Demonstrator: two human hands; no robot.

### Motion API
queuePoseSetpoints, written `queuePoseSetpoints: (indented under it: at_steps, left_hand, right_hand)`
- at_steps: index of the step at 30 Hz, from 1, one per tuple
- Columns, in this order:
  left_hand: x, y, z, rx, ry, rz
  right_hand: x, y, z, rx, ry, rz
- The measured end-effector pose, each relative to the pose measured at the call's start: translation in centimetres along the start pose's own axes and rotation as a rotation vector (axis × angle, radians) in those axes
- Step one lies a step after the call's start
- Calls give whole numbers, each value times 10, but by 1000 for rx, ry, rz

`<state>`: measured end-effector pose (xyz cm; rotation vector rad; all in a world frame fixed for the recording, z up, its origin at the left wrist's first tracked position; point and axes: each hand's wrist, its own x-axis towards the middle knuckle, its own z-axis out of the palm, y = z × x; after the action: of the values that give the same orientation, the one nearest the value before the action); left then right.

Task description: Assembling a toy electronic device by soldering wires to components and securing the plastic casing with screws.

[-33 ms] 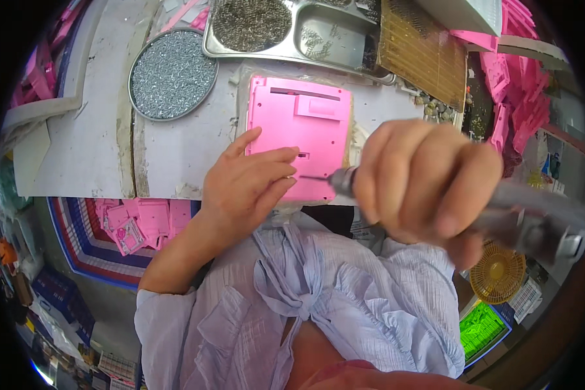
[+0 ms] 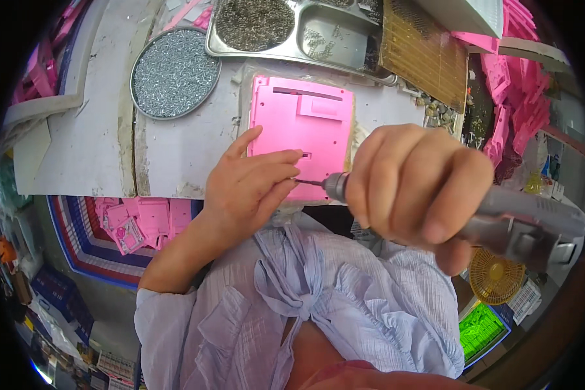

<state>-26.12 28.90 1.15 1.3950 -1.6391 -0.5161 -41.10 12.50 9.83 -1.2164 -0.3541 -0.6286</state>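
A flat pink plastic housing (image 2: 286, 123) with a slot, a raised block and small holes lies on the table in front of me. My left hand (image 2: 244, 179) rests over its lower left part. The thumb and index finger pinch together at the tip of a thin driver bit; anything between them is too small to make out. The other fingers reach across the pink surface. My right hand (image 2: 416, 188) is wrapped round a grey electric screwdriver (image 2: 526, 224), held sideways with its bit pointing left at the left fingertips.
A round dish (image 2: 175, 73) of small silvery screws stands at the far left. Beside it a metal compartment tray (image 2: 292, 53) holds darker screws. Pink parts are piled at the right (image 2: 520, 97) and in a blue-rimmed basket (image 2: 78, 250) below the table edge. A yellow fan (image 2: 494, 276) sits lower right.
My right hand has shifted slightly left with the electric screwdriver, and the bit tip now meets the left fingertips. My left hand stays almost in place on the pink housing.
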Motion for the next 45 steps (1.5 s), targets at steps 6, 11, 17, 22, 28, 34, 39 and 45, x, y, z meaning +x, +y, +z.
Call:
queuePoseSetpoints:
  at_steps: [6, 11, 17, 22, 28, 34, 39, 45]
  left_hand:
    - [-4, -6, -3, -18, 44, 4]
    - [-2, -10, -12, 10, 103, 41]
    - [20, -44, -48, 269, 227, 25]
    - [28, -96, -88, 728, 258, -217]
    - [25, -104, -84, 576, 265, -238]
    - [30, -106, -80, 692, 262, -204]
    - [29, -117, -80, 725, 220, -186]
    - [27, -111, -85, 712, 321, -174]
  right_hand:
    - [2, 15, 15, -63, 85, 6]
    - [12, 19, 19, -104, 118, 47]
    - [31, 33, 3, -227, 171, 62]
    - [45, 65, -39, -297, 174, 32]
    - [44, 85, -44, -287, 208, 77]
    - [42, 100, -37, -325, 238, 121]
    - [51, 80, -26, -208, 240, 77]
    - [34, 77, -15, -481, 231, 184]
